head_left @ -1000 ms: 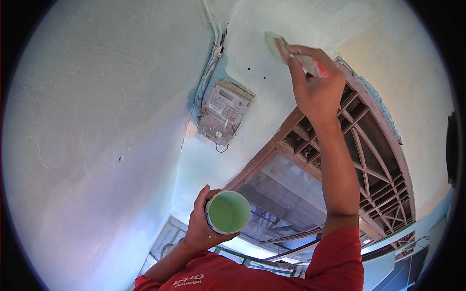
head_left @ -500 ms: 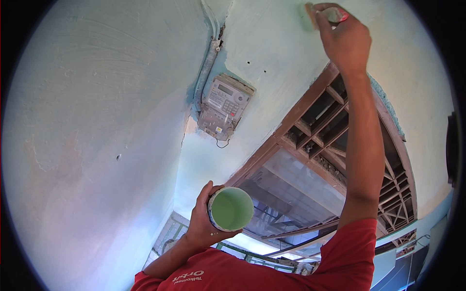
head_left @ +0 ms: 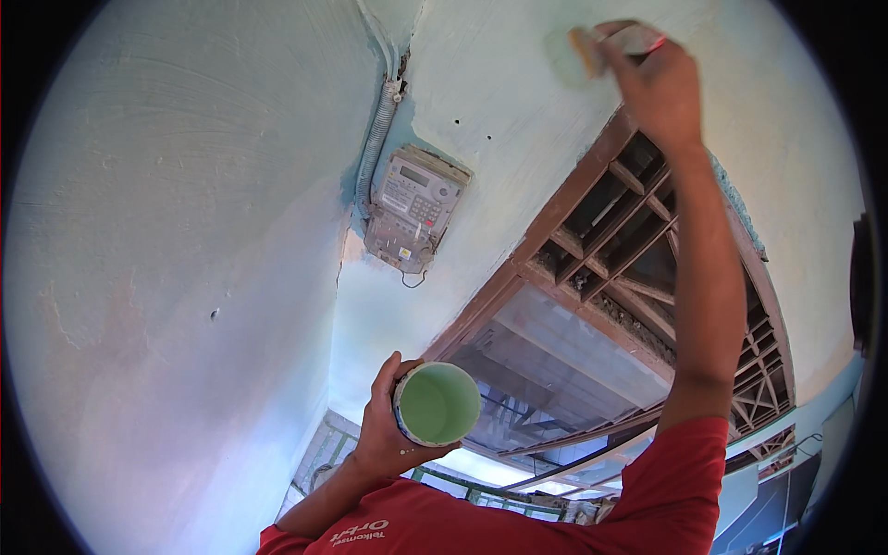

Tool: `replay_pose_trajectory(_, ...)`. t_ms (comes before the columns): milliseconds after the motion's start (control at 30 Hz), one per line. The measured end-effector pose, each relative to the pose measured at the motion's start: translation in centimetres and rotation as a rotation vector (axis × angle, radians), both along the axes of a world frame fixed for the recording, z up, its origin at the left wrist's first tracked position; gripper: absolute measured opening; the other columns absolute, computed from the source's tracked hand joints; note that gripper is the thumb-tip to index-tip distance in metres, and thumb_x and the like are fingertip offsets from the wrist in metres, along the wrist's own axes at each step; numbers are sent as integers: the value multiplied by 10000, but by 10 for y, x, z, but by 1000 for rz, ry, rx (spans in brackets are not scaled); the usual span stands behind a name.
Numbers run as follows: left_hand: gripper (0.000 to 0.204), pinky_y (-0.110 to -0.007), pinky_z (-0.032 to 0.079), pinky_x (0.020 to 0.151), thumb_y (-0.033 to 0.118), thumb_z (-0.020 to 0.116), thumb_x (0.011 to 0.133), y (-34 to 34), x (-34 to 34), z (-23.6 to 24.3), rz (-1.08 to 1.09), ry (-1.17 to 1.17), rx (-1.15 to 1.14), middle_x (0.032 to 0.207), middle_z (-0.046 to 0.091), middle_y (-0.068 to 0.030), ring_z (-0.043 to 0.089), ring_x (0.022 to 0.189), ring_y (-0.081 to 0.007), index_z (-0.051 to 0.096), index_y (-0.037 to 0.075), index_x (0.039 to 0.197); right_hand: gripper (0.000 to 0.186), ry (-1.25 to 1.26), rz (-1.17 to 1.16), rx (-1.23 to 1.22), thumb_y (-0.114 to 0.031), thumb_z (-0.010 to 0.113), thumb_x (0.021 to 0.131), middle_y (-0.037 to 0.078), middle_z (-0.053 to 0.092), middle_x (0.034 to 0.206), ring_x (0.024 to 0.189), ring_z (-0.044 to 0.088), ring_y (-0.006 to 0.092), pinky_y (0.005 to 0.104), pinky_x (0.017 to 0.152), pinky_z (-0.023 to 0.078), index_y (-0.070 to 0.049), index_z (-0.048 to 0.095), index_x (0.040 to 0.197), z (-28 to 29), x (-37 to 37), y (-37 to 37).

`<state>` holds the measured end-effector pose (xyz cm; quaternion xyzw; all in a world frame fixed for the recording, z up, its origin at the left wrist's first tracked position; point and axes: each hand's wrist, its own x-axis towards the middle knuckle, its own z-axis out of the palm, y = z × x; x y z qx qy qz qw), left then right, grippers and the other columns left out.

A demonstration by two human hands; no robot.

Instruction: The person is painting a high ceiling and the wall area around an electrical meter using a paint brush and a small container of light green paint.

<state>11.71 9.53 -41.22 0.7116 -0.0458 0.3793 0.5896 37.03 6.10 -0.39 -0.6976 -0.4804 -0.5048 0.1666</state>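
My left hand point(head_left: 381, 421) is wrapped round a round paint can point(head_left: 437, 404) with pale green paint inside. The can is tipped so its mouth shows. Raised high at the upper right, my right hand point(head_left: 659, 88) grips a paintbrush point(head_left: 585, 53) by its handle, which has a red end. The brush's light bristles meet the wall point(head_left: 518, 74) above the window frame. A damp greenish patch point(head_left: 562, 57) of paint shows beside the bristles. The right hand is slightly smeared by motion.
An electricity meter point(head_left: 416, 203) with a keypad hangs on the wall, a grey corrugated conduit point(head_left: 377, 139) beside it. A brown wooden window frame point(head_left: 518, 277) with slatted vents point(head_left: 615, 222) lies beneath my right arm. Another wall point(head_left: 166, 231) with flaking paint stands at the left.
My right hand has shifted a little down with the brush, and the green patch beside the bristles shows more. My left hand still holds the can. The view has turned slightly.
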Motion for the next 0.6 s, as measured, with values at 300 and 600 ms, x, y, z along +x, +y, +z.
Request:
replay_pose_trajectory(300,1370,-478,490,1103,219,1024,645,0,2,4,28,-43,-12,1466,506,-261,594,1316,-381,84,-13,1616,122,349,153,-281,-103,732,925,80,775,900,837,718,149,307,846,555,-50,764,1030,-75,-8,-8)
replay_pose_trajectory(600,1375,-475,498,1093,200,1021,649,-5,7,5,23,-55,-19,1468,508,-251,604,1306,-376,71,8,1625,132,-77,-66,107,-82,707,927,154,759,845,711,709,218,347,683,557,25,760,983,74,-11,-40)
